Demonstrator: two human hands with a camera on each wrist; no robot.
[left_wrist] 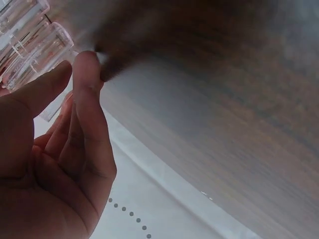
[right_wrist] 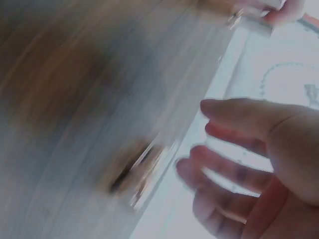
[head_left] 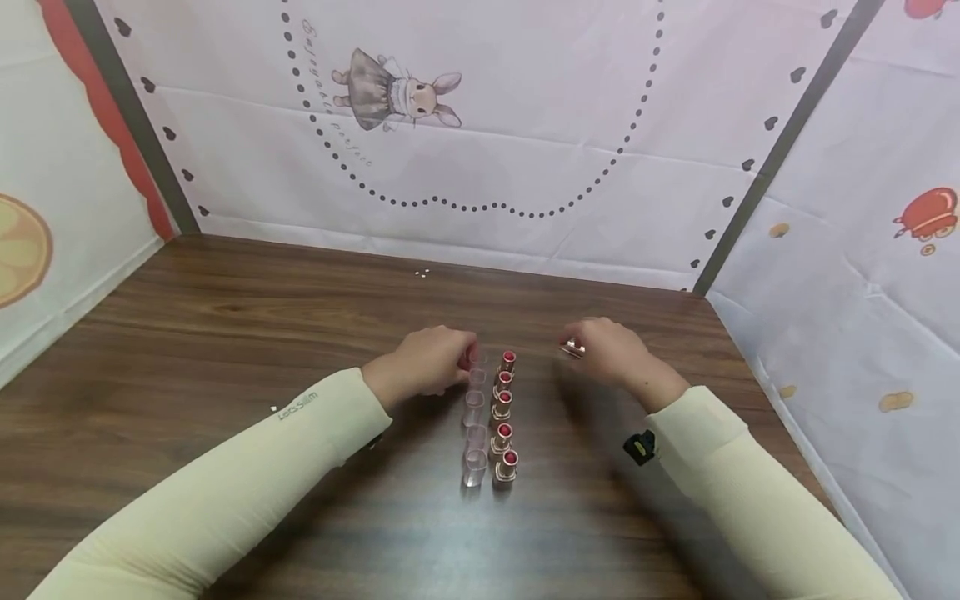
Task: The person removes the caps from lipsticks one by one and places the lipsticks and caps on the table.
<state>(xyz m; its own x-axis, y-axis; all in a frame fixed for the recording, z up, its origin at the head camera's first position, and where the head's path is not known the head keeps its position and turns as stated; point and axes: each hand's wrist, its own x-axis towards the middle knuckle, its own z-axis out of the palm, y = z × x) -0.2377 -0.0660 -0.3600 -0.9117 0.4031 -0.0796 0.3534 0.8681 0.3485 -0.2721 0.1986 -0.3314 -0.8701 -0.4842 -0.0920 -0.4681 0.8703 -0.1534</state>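
My left hand [head_left: 431, 358] pinches the farthest clear lipstick cap [left_wrist: 50, 110] between thumb and fingers, at the far end of a row of several clear caps [head_left: 474, 406]. Just right of that row stand several uncapped lipsticks [head_left: 502, 406] with red tips and shiny rose-gold cases, upright. Farther right, another lipstick [head_left: 573, 347] is by the fingers of my right hand [head_left: 615, 354], partly hidden in the head view. In the right wrist view this lipstick [right_wrist: 137, 172] is blurred and apart from my loosely bent fingers [right_wrist: 234, 114].
A dark wooden table [head_left: 300, 308] carries everything. Tiny white bits [head_left: 423, 272] lie near its back edge. Printed cloth walls [head_left: 525, 142] enclose the back and both sides. A black strap piece [head_left: 640, 447] shows at my right cuff.
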